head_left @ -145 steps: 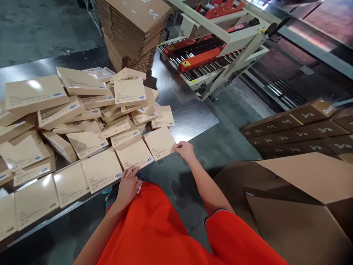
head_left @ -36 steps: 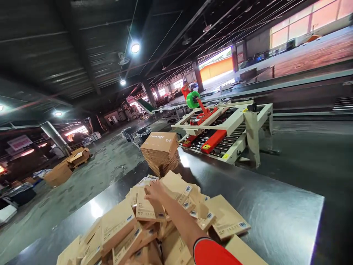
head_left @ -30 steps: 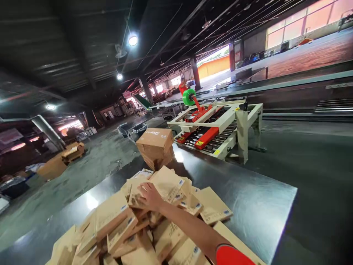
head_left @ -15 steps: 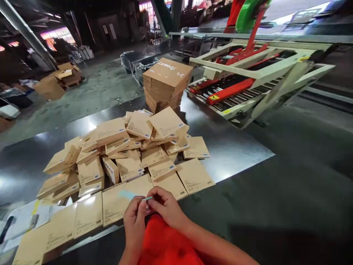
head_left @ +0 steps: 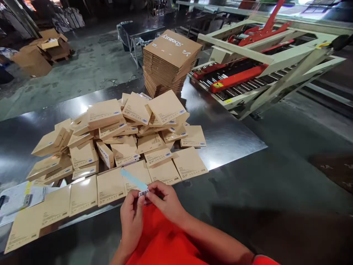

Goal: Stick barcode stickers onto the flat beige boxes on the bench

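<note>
Both hands pinch a strip of barcode labels (head_left: pixel 143 193) just above the table's near edge. My left hand (head_left: pixel 130 217) grips its left side between thumb and fingers; my right hand (head_left: pixel 168 204) pinches the right side. One printed barcode faces up between the thumbs. From there a pale blue backing strip (head_left: pixel 133 178) stretches away over a flat tan box (head_left: pixel 138 172). That box belongs to a row along the near edge, with another box (head_left: pixel 83 195) to the left and one (head_left: pixel 190 163) at the right end. Part of the strip is hidden by my fingers.
Behind the row lies a loose pile of similar boxes (head_left: pixel 127 149) on the shiny metal table (head_left: pixel 231 141). A stack of flattened cartons (head_left: pixel 172 49) stands beyond it. Papers (head_left: pixel 19 202) lie at left. To the right is a roller machine with red bars (head_left: pixel 239 78).
My view has tipped further down. The label strip, edge-on before, now shows its barcode face, and the blue backing is sharper and extends from it. Both hands keep their hold.
</note>
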### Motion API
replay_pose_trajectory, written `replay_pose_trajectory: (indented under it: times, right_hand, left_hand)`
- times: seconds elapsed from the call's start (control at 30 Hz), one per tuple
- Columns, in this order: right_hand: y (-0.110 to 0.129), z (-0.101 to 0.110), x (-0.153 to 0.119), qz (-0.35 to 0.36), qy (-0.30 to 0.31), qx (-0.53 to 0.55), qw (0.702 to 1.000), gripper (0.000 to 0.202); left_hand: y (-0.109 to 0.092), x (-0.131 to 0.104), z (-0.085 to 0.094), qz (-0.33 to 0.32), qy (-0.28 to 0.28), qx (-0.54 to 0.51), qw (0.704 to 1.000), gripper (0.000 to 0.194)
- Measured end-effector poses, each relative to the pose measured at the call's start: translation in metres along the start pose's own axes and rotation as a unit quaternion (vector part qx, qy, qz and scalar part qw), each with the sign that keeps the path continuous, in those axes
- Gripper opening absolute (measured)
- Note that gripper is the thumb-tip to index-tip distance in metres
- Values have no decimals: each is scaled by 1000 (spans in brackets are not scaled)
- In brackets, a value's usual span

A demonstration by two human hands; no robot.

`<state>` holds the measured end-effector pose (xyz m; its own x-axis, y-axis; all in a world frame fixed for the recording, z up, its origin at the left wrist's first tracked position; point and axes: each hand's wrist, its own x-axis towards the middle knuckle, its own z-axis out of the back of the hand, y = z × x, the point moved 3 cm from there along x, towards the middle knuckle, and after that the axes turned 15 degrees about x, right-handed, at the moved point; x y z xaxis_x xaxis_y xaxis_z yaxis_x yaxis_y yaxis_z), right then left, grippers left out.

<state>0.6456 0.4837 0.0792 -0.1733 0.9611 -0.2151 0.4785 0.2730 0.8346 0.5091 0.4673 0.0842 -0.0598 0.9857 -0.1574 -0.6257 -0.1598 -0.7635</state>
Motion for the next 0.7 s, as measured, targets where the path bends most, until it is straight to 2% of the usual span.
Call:
replay_pose_trajectory:
  times: [0.2,0.3,0.33,0.4,0.47,0.5,0.6,0.63,0.7]
  right_hand:
    - [-2,3,1,77,-50,-121,988,22]
    - [1,20,6,111,-78,-106,985,21]
    - [4,35,8,119,-100,-98,983,21]
    - [13,80,13,133,-169,-126,968,23]
    - [26,141,12,136,-253,-234,929,27]
    - [30,173,10,109,-279,-299,906,28]
    - [32,253,-2,49,-312,-342,885,29]
    - [29,271,-7,29,-311,-347,884,28]
    - [18,294,-13,-9,-300,-350,887,28]
  left_hand:
    - [5,1,-6,-38,-31,125,991,36]
    - [13,2,-8,-36,-50,173,983,40]
    - [16,2,-8,-36,-49,184,981,41]
    - [25,5,-11,-47,-18,187,981,41]
    - [35,7,-17,-75,43,171,981,39]
    - [40,8,-22,-90,75,162,980,37]
    - [51,10,-38,-126,152,160,967,33]
    - [53,10,-44,-132,172,166,962,32]
    - [55,11,-56,-138,206,178,952,31]
